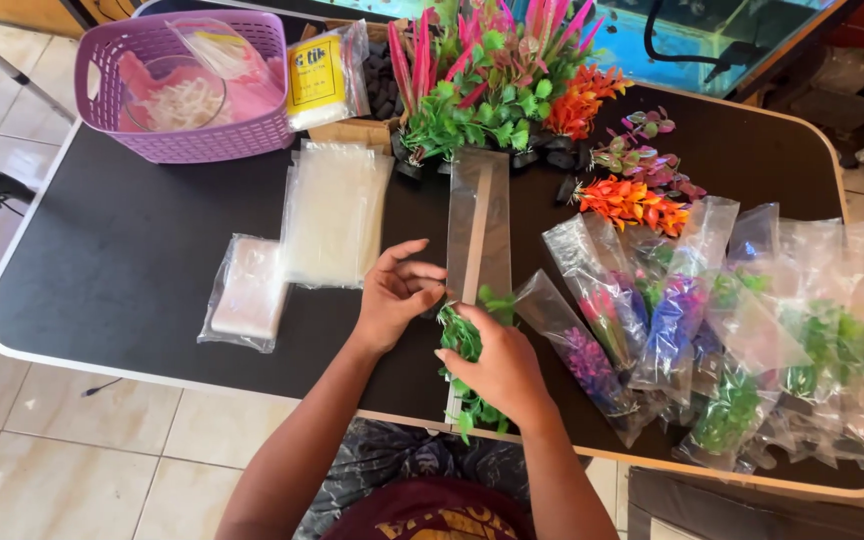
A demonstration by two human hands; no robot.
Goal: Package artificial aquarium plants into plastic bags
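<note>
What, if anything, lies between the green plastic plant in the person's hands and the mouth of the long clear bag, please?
Nothing visible: the green plant, under the right hand, sits right at the clear bag mouth, which the left hand holds.

A single head-worn camera looked steeply down from close range, facing away from the person across the table (pixel 132 270) beyond the fingers (pixel 422 272).

Both hands meet at centre, forearms angling in.
Left hand (pixel 395 296) fingers curled, pinching; right hand (pixel 497 368) knuckles up, closed in a grip.
</note>
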